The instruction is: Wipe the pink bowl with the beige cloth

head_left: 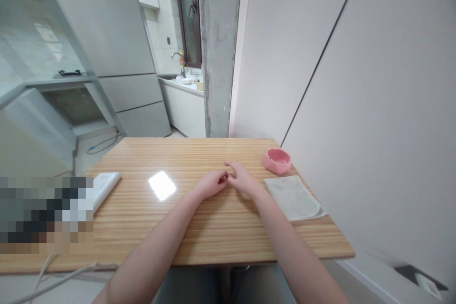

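My left hand (213,184) and my right hand (242,179) meet above the middle of the wood-grain table (192,152). The left fingers are curled inward, and their tips come together with the right thumb and fingers. One right finger reaches out to the left, slightly apart from the others. Whatever lies between the fingertips is too small and shaded to make out. To the right of my right hand are a pink ashtray (277,161) and a folded grey-white cloth (295,198), both apart from it.
A white flat block (107,185) lies on the table's left side, beside a pixelated patch. White cables (71,275) hang at the front left edge. A wall (342,118) runs close along the right. Beyond the table stand a fridge (107,33) and a sink counter (185,104).
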Motion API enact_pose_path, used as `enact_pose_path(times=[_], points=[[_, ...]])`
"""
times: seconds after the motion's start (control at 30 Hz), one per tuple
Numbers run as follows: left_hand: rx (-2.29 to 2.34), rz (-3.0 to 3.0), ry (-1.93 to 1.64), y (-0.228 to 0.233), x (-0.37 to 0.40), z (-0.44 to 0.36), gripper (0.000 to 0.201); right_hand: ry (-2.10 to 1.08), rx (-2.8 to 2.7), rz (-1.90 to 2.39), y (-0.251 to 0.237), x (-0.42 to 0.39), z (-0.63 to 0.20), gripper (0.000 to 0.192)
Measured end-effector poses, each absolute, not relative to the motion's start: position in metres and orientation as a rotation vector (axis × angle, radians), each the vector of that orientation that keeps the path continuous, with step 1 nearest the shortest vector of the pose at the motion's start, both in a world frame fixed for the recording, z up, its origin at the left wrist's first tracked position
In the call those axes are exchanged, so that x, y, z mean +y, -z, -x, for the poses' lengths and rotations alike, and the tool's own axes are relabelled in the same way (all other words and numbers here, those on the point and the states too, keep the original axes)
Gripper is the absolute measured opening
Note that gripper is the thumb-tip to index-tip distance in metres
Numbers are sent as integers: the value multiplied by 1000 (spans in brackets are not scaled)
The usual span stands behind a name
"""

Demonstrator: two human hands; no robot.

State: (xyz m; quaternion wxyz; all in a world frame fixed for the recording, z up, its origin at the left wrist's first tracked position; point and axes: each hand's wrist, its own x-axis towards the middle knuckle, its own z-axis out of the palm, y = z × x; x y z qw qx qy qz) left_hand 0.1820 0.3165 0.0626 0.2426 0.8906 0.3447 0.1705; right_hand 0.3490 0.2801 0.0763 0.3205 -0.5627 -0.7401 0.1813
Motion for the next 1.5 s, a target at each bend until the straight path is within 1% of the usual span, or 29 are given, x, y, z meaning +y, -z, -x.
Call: enact_pose_path(times=[0.1, 0.13, 0.17, 0.23, 0.37, 0.47, 0.53, 0.57, 0.67, 0.7, 0.73, 0.77, 0.8, 0.9, 0.93, 0.97, 1.07, 1.13, 1.3, 1.4, 1.5], points=[[962, -2394, -487, -63, 317, -180, 25, 77, -1434, 2003, -87, 276, -399, 46], [968, -2386, -490, -63, 317, -180, 26, 171, -1281, 2129, -87, 275, -413, 42], [970, -2379, -492, -63, 317, -180, 27, 214, -1199, 2213, -86, 274, -424, 38], [965, -2368, -496, -63, 318, -180, 28, 198, -1201, 2320, -82, 274, -438, 31], [930, -2386, -500, -62, 318, -180, 23, 145, -1275, 2436, -76, 276, -441, 32], [923, -2410, -494, -63, 318, -181, 22, 152, -1306, 2411, -77, 277, -434, 28], [968, -2426, -553, -64, 317, -182, 27, 161, -1382, 2317, -79, 279, -424, 23], [989, -2445, -616, -66, 316, -183, 33, 165, -1456, 2240, -79, 279, -416, 20], [978, -2578, -834, -73, 315, -183, 64, 137, -1767, 1908, -79, 282, -382, 13], [956, -2641, -869, -76, 315, -182, 71, 105, -1842, 1816, -79, 282, -370, 13], [941, -2696, -882, -79, 315, -180, 72, 65, -1896, 1749, -79, 282, -358, 13], [931, -2742, -876, -82, 315, -177, 67, 24, -1942, 1685, -79, 281, -347, 14], [918, -2778, -856, -86, 315, -174, 58, -8, -1978, 1624, -79, 280, -338, 15], [848, -2838, -759, -98, 316, -166, 23, -96, -2033, 1441, -81, 276, -324, 13], [837, -2836, -742, -102, 316, -164, 17, -113, -2011, 1375, -83, 274, -323, 13], [849, -2823, -748, -107, 318, -161, 15, -116, -1968, 1314, -84, 273, -324, 17], [1061, -2768, -877, -119, 326, -143, 17, -60, -1817, 1218, -83, 274, -332, 35], [1313, -2749, -965, -125, 338, -121, 21, -49, -1786, 1262, -80, 276, -336, 39], [1986, -2576, -904, -115, 367, -46, 26, -116, -1821, 1439, -70, 280, -337, 23], [2189, -2499, -785, -99, 371, -13, 27, -199, -1901, 1558, -75, 278, -335, 17], [2304, -2442, -682, -86, 369, 3, 31, -304, -1909, 1713, -83, 273, -339, 16]])
